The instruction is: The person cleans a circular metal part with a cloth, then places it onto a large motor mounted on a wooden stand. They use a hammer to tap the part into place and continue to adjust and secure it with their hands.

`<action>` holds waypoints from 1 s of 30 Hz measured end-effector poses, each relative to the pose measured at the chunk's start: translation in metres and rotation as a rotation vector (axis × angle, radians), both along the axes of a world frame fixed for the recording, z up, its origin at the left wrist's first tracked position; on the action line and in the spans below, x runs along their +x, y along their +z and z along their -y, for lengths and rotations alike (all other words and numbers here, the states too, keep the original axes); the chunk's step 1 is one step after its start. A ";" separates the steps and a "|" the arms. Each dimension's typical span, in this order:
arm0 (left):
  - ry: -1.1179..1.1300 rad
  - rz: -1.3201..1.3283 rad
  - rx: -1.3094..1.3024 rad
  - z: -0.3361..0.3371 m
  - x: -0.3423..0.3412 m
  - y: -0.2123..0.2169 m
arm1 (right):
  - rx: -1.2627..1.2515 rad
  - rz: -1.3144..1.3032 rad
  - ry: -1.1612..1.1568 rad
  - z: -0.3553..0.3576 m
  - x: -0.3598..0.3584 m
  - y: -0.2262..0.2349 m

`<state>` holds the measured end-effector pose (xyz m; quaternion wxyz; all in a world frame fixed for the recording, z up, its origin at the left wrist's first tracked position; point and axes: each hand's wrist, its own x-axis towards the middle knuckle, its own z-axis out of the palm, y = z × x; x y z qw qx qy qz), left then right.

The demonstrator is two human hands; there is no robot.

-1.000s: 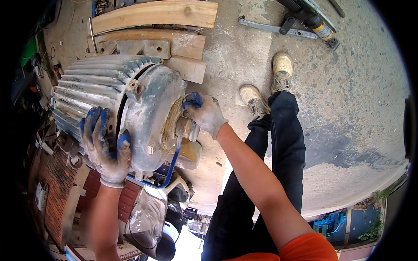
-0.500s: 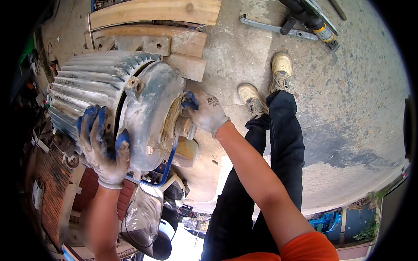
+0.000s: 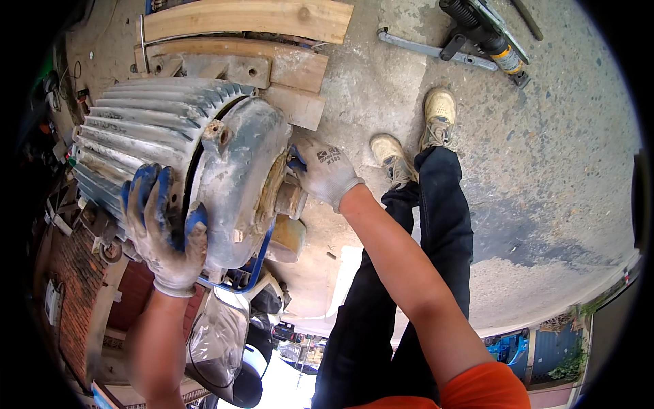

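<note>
A large electric motor with a grey finned housing [image 3: 139, 119] lies on its side at the left. Its dirty, rounded end cover [image 3: 238, 157] faces right, with a dark gap between cover and fins. A stubby metal shaft [image 3: 289, 199] sticks out of the cover's middle. Both hands wear whitish gloves with blue fingertips. My left hand [image 3: 165, 238] lies spread across the gap, fingers on the fins and thumb on the cover. My right hand [image 3: 325, 172] has its fingers curled against the cover's right side, just above the shaft; the fingertips are partly hidden.
Wooden boards [image 3: 245, 20] lie behind the motor. A hydraulic jack [image 3: 487, 41] with a metal bar rests on the concrete at the far right. My shoes [image 3: 439, 109] stand right of the motor. A blue-rimmed frame [image 3: 262, 252] and clear plastic sheeting [image 3: 214, 334] are nearer me.
The view has shifted slightly. Both hands keep nearly the same places on the motor, and the cover's gap looks the same.
</note>
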<state>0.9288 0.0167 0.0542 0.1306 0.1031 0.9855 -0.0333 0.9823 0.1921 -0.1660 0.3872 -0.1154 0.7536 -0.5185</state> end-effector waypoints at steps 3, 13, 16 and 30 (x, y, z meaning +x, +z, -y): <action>0.002 0.007 0.000 0.000 0.001 0.001 | 0.047 0.109 0.132 -0.001 -0.008 0.005; 0.002 0.020 0.003 0.000 -0.002 0.001 | 0.013 -0.143 0.065 -0.002 -0.004 -0.003; 0.019 0.009 -0.001 0.006 0.007 0.002 | 0.078 0.145 0.250 -0.001 -0.015 0.014; 0.006 0.069 -0.003 0.001 -0.003 0.008 | 0.081 -0.028 0.233 -0.002 -0.017 0.009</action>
